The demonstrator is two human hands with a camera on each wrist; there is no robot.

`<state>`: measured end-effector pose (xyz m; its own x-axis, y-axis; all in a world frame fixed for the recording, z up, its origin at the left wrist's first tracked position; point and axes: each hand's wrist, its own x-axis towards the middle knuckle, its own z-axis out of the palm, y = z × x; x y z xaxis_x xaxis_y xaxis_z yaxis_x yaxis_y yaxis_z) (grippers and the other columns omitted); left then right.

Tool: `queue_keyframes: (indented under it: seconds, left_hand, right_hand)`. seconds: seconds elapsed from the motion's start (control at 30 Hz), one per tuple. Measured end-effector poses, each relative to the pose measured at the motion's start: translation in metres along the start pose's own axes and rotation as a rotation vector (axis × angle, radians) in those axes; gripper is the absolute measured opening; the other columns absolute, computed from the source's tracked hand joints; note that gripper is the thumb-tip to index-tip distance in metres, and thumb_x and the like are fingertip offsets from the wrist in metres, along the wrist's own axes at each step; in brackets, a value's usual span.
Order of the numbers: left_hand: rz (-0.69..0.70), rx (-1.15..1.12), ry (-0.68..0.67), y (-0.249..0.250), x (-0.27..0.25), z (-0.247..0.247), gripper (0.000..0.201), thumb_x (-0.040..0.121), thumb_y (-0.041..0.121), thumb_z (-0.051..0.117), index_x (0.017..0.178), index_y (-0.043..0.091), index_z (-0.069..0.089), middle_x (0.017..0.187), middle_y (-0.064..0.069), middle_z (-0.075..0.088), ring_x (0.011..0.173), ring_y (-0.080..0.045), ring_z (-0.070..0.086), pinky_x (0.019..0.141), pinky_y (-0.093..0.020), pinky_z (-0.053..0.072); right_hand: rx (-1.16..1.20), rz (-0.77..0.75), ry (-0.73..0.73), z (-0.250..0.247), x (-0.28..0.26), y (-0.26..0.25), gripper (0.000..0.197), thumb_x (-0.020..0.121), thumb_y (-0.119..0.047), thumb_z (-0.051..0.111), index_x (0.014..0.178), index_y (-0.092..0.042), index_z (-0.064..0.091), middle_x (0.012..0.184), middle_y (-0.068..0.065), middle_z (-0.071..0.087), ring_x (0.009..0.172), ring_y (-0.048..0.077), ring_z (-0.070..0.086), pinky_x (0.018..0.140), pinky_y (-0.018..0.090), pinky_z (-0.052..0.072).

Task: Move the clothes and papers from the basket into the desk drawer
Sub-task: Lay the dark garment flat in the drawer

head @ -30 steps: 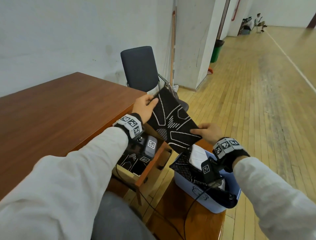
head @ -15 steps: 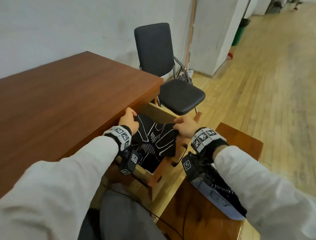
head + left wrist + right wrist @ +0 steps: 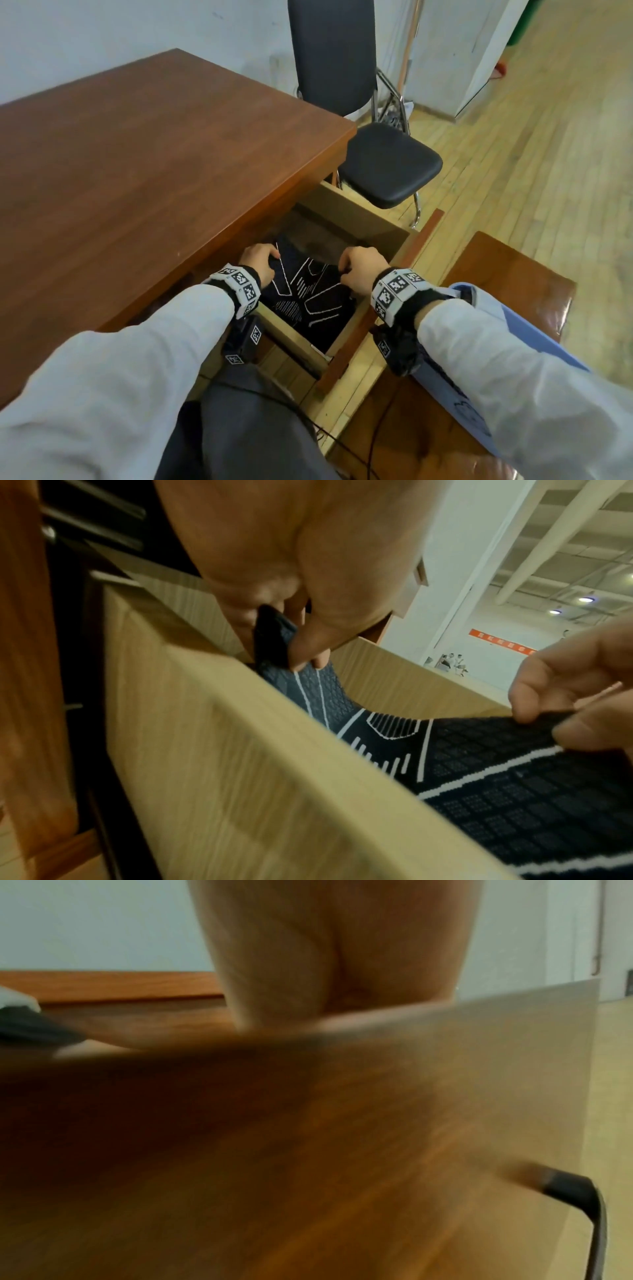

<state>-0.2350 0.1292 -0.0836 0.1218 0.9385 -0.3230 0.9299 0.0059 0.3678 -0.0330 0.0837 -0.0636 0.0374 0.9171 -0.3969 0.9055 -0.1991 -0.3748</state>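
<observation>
A black knitted cloth with white lines [image 3: 308, 298] lies in the open desk drawer [image 3: 359, 212]. My left hand [image 3: 260, 260] grips its left edge, and my right hand [image 3: 356, 270] grips its right edge. In the left wrist view my left hand [image 3: 294, 653] pinches a corner of the cloth [image 3: 479, 777] between thumb and fingers, while the right hand [image 3: 548, 710] pinches the opposite edge inside the drawer's pale wall [image 3: 240, 750]. The right wrist view is blurred and shows only my palm [image 3: 325, 961] behind the drawer front [image 3: 308, 1150]. The light blue basket [image 3: 452, 397] sits under my right forearm, its contents hidden.
The brown desk top [image 3: 154, 154] overhangs the drawer on the left. A black chair [image 3: 387, 161] stands just beyond the drawer. The basket stands on a low wooden stand [image 3: 513, 274] at the right. A dark handle [image 3: 582, 1191] sticks out of the drawer front.
Both hands carried the black cloth from above the basket leftward and down into the drawer. The head view has tipped downward.
</observation>
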Motion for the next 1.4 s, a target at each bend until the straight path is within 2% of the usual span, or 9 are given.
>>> queue_keyframes:
  seconds: [0.13,0.53,0.7,0.8,0.9,1.03,1.17,1.3,1.4]
  left_hand:
    - [-0.021,0.036,-0.015,-0.004,0.01,0.004,0.039,0.09,-0.004,0.049,0.123,0.011,0.061,0.138,-0.013,0.048,0.127,-0.03,0.047,0.106,-0.035,0.039]
    - [-0.093,0.069,-0.114,-0.014,0.023,0.016,0.039,0.089,-0.004,0.049,0.119,0.016,0.062,0.133,-0.01,0.054,0.114,-0.029,0.057,0.087,-0.033,0.047]
    - [-0.108,0.237,-0.123,-0.012,0.022,0.02,0.04,0.089,0.006,0.052,0.128,0.013,0.05,0.134,-0.012,0.051,0.126,-0.032,0.046,0.1,-0.04,0.041]
    - [-0.142,0.319,-0.14,-0.007,0.021,0.022,0.042,0.092,0.009,0.05,0.133,0.007,0.039,0.128,-0.017,0.056,0.119,-0.034,0.055,0.094,-0.04,0.043]
    - [-0.136,0.42,-0.166,-0.006,0.019,0.022,0.03,0.094,0.01,0.046,0.123,0.004,0.052,0.123,-0.015,0.061,0.113,-0.031,0.059,0.081,-0.033,0.042]
    - [-0.137,0.473,-0.194,-0.005,0.017,0.023,0.023,0.094,0.011,0.046,0.109,0.005,0.062,0.116,-0.013,0.065,0.106,-0.031,0.062,0.074,-0.032,0.041]
    - [-0.145,0.476,-0.184,-0.004,0.015,0.023,0.023,0.094,0.015,0.047,0.108,0.006,0.062,0.114,-0.013,0.065,0.105,-0.03,0.062,0.074,-0.032,0.041]
    - [-0.132,0.471,-0.169,-0.003,0.013,0.023,0.023,0.093,0.016,0.048,0.11,0.007,0.061,0.115,-0.012,0.065,0.106,-0.029,0.062,0.075,-0.032,0.042]
    - [-0.125,0.376,-0.146,0.001,0.011,0.019,0.028,0.093,0.013,0.046,0.119,0.005,0.055,0.122,-0.015,0.061,0.112,-0.032,0.059,0.085,-0.036,0.045]
  right_hand:
    - [-0.164,-0.045,-0.088,0.01,0.01,0.0,0.017,0.086,-0.014,0.062,0.102,-0.013,0.066,0.107,0.011,0.066,0.095,0.03,0.064,0.074,0.031,0.052]
    - [-0.478,-0.028,-0.311,0.029,0.025,0.0,0.031,0.087,-0.017,0.058,0.118,-0.018,0.062,0.116,0.006,0.064,0.101,0.028,0.065,0.085,0.037,0.056]
    - [-0.592,-0.036,-0.306,0.043,0.029,0.006,0.027,0.089,-0.018,0.057,0.115,-0.012,0.06,0.108,0.006,0.066,0.099,0.028,0.066,0.077,0.035,0.05]
    - [-0.738,-0.079,-0.413,0.054,0.034,0.008,0.019,0.089,-0.019,0.06,0.106,-0.011,0.064,0.113,0.009,0.066,0.098,0.028,0.066,0.086,0.036,0.053]
    - [-0.752,-0.069,-0.45,0.055,0.035,0.007,0.025,0.095,-0.018,0.054,0.116,-0.009,0.062,0.124,0.007,0.061,0.111,0.031,0.061,0.095,0.038,0.049]
    - [-0.76,-0.07,-0.419,0.06,0.039,0.011,0.013,0.09,-0.017,0.055,0.097,-0.013,0.065,0.104,0.008,0.068,0.091,0.028,0.066,0.088,0.042,0.053]
    - [-0.704,-0.088,-0.376,0.064,0.042,0.018,0.016,0.087,-0.015,0.053,0.098,-0.011,0.065,0.095,0.008,0.066,0.085,0.029,0.065,0.085,0.043,0.053]
    - [-0.619,-0.057,-0.362,0.056,0.033,0.014,0.012,0.089,-0.019,0.053,0.096,-0.015,0.061,0.104,0.007,0.066,0.094,0.026,0.064,0.095,0.044,0.048]
    - [-0.48,-0.069,-0.201,0.038,0.029,0.004,0.021,0.091,-0.023,0.051,0.106,-0.014,0.062,0.109,0.005,0.065,0.104,0.026,0.061,0.102,0.044,0.036]
